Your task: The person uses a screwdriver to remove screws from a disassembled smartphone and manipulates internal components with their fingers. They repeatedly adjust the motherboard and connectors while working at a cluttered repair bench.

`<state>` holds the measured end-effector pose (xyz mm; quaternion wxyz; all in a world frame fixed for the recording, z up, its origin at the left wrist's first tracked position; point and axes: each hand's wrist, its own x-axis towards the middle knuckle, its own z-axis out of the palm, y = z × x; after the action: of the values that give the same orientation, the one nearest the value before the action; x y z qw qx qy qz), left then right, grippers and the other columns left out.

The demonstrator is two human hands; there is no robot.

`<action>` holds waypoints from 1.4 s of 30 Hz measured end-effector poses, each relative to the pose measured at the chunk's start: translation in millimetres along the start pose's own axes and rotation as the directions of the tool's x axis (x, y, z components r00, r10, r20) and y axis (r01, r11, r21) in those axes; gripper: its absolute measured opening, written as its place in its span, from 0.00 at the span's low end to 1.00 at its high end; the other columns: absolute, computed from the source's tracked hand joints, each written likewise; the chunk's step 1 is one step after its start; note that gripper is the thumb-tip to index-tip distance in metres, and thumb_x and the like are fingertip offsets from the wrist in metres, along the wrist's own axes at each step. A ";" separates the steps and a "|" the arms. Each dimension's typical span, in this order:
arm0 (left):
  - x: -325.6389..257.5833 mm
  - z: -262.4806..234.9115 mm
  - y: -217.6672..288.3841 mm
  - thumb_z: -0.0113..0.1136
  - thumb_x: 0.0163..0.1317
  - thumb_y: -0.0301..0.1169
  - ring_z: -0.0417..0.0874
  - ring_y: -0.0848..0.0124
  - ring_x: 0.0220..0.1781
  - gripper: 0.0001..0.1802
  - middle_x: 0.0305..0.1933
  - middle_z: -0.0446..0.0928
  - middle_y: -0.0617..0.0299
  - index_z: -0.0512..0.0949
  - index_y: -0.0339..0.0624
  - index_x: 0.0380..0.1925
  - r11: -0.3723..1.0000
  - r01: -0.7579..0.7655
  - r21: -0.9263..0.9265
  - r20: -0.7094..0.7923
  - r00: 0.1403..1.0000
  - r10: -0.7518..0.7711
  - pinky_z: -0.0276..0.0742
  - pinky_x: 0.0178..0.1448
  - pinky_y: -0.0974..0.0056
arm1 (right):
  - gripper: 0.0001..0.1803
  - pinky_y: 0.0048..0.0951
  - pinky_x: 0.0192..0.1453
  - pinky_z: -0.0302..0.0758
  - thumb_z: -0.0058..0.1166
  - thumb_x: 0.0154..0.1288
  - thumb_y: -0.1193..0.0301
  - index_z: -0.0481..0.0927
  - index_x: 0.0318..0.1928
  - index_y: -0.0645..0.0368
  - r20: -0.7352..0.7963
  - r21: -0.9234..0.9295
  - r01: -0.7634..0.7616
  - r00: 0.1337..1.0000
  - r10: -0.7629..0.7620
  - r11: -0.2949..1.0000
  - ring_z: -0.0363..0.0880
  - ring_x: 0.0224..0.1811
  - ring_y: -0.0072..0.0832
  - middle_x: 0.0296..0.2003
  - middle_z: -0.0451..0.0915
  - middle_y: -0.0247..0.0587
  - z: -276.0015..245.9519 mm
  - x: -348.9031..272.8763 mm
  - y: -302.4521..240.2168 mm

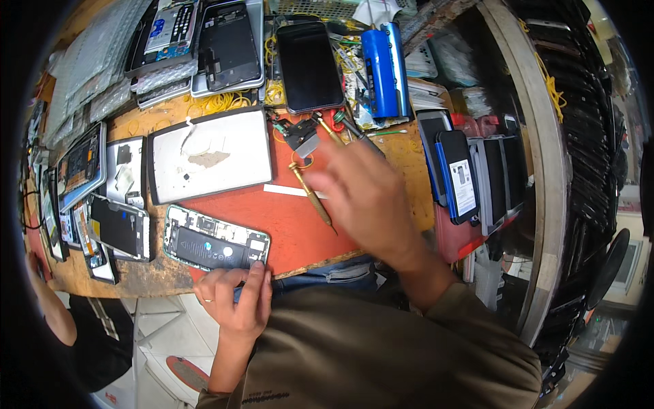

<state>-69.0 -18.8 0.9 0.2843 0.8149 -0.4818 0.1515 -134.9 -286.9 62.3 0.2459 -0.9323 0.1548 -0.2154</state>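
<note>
The opened smartphone [211,247] lies on the red mat [306,235] near the bench's front edge; a careless left-hand push could tip it off. The left hand [235,300] has bunched fingers at its corner, grip unclear. The right hand [361,194] blurs beside a brass screwdriver [311,195]; whether its fingers hold anything, I cannot tell.

A worn wooden workbench [153,279] stands over pale floor [158,349].
</note>
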 end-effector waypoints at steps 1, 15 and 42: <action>0.6 -1.1 0.2 0.83 0.61 0.33 0.78 0.61 0.47 0.17 0.43 0.81 0.67 0.93 0.50 0.50 1.000 -0.017 0.010 -0.016 1.000 0.017 0.69 0.56 0.53 | 0.19 0.46 0.50 0.82 0.72 0.70 0.75 0.86 0.59 0.63 -0.062 -0.114 -0.019 0.998 0.012 0.993 0.87 0.45 0.49 0.44 0.84 0.49 -5.0 3.4 12.3; -50.1 3.4 15.4 0.82 0.57 0.33 0.70 0.66 0.35 0.20 0.32 0.68 0.70 0.94 0.50 0.51 0.998 0.060 0.007 -0.214 0.975 -0.057 0.65 0.46 0.57 | 0.08 0.22 0.47 0.81 0.62 0.81 0.79 0.80 0.55 0.65 -0.203 0.452 0.051 0.978 0.048 0.891 0.85 0.40 0.24 0.46 0.87 0.45 -43.1 -13.3 -31.7; -14.7 -24.3 -4.1 0.85 0.53 0.31 0.75 0.61 0.53 0.22 0.47 0.79 0.69 0.90 0.55 0.50 0.853 0.398 -0.336 0.039 0.911 -0.410 0.61 0.57 0.53 | 0.22 0.34 0.47 0.91 0.73 0.65 0.88 0.80 0.55 0.65 0.236 0.345 0.408 0.834 -0.498 0.846 0.94 0.43 0.37 0.43 0.90 0.48 21.9 -3.2 -106.7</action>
<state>-72.0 7.8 11.2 0.4527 0.8345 -0.3137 0.0177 -107.7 -188.4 100.1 0.3381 -0.9198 -0.1462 -0.1353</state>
